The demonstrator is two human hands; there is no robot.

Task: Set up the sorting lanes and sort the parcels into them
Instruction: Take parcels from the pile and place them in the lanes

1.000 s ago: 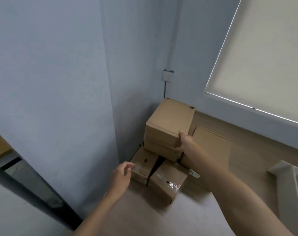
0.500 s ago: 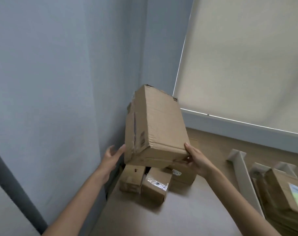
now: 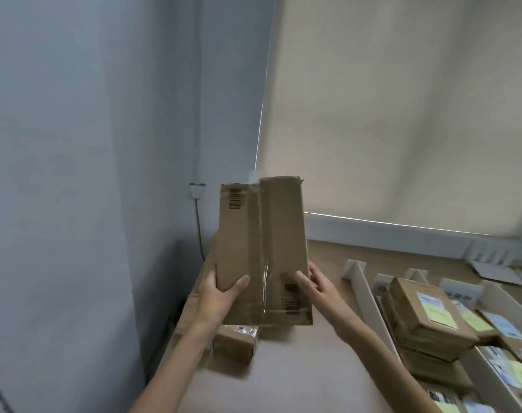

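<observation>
over table [image 3: 298,371] left grip [image 3: 221,296], right grip [image 3: 319,290] clasp parcel [image 3: 262,234]

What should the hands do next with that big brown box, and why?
Probably turn the box over to look for its label. The left hand and right hand grip its lower end, and the face shown has only tape and barcodes, while the parcels in the white lanes on the right lie with coloured labels up.

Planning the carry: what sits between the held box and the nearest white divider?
Head view: only the right hand gripping the box, then bare tabletop up to the divider.
</observation>
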